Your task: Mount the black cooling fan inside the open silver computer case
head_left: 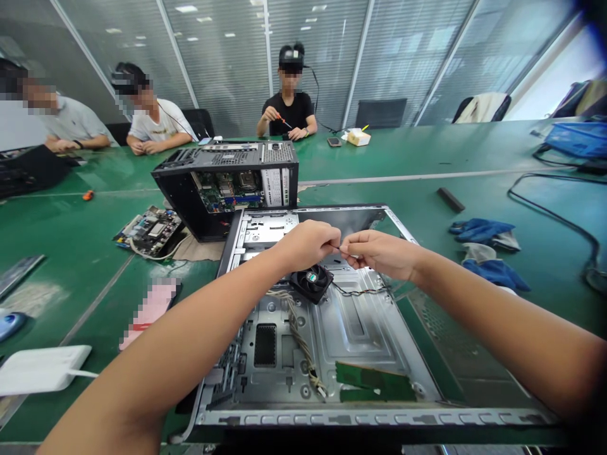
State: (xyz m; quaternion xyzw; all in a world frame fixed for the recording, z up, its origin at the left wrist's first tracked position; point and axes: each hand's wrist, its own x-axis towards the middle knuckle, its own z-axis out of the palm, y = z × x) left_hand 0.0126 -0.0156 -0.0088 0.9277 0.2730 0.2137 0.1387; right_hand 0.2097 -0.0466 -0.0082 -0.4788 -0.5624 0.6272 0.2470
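Hands meet over an open computer case [379, 417] lying flat on the green table [403, 161] in the head view. The left hand [308, 243] and right hand [379, 253] are fingertip to fingertip, each pinched shut on a small part [340, 248] between them, possibly a wire end; it is too small to tell. Just beneath them a black fan [312, 281] sits inside the case, with a wire bundle [296, 322] trailing toward the near edge. A second computer case [227, 180] stands just behind, a circuit board [152, 229] to its left. Blue gloves [481, 230] lie to the right. Three people sit across the table.
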